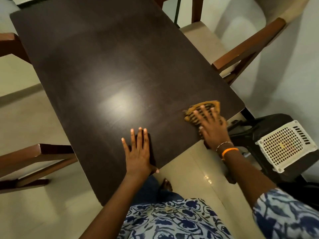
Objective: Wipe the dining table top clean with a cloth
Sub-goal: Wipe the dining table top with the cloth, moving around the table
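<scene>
You are pressing the cloth [203,110] flat under your spread right hand [211,128] at the table [103,66] corner; left hand [138,152] is bracing, empty. Next, probably sweep leftward.

Head view – looks steeply down, close over the table [103,66] – one view only

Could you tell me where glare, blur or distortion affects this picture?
Head view: a bright patch of glare sits mid table; the right hand and cloth are motion-blurred, while the left hand is sharp; wide-angle distortion bows the table edges and chair lines; the room light is dim and warm.
</scene>
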Available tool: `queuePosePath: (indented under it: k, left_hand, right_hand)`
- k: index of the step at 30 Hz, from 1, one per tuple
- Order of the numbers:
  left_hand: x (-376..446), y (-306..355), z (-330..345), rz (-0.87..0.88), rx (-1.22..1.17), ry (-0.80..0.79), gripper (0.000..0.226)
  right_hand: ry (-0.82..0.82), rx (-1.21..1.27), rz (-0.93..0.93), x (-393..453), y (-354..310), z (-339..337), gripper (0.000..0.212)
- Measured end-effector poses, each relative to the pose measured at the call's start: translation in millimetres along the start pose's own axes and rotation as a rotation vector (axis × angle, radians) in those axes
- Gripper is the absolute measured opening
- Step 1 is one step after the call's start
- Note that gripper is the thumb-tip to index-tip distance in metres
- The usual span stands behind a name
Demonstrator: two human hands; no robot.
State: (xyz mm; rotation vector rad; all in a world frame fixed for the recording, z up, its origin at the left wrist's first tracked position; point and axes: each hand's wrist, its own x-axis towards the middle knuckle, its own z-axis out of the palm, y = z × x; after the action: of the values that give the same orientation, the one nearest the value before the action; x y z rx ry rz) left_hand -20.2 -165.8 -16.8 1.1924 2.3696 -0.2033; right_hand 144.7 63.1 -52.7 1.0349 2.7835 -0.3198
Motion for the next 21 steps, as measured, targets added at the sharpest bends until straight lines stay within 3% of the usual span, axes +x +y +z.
queuePosePath:
  k: [4,8,11,14,16,18,21]
  left_hand:
    - [-3.7,7.4,-6.7,0.068,0.035,0.021,0.132]
    - [-4.3,15.4,-10.4,0.091,-0.028,0.028,0.123]
    - [1.6,13.3,-18.2,0.054,-0.05,0.04,0.121]
    - [13.2,5.5,-26.8,0.012,-0.06,0.062,0.115]
    - [20.2,4.0,-29.6,0.001,-0.033,0.063,0.112]
    - [25.6,3.7,-31.5,-0.008,-0.004,0.042,0.111]
    - [32.9,7.3,-33.4,-0.044,0.014,-0.003,0.116]
  right_hand:
    - [-0.014,0.017,0.297,30.4,29.0,-18.3,0.062]
    - [-0.016,0.148,0.513,41.5,-25.5,-22.4,0.06]
    - [-0.042,0.072,0.328,30.3,-100.1,-4.2,0.06]
    - [-0.074,0.007,-0.15,12.6,-144.5,11.3,0.058]
    - [-0.061,-0.05,-0.377,11.7,-132.1,12.8,0.056]
    - [-0.026,-0.079,-0.362,20.6,-103.5,6.5,0.059]
    - [-0.016,-0.032,-0.168,45.8,-43.9,-8.6,0.062]
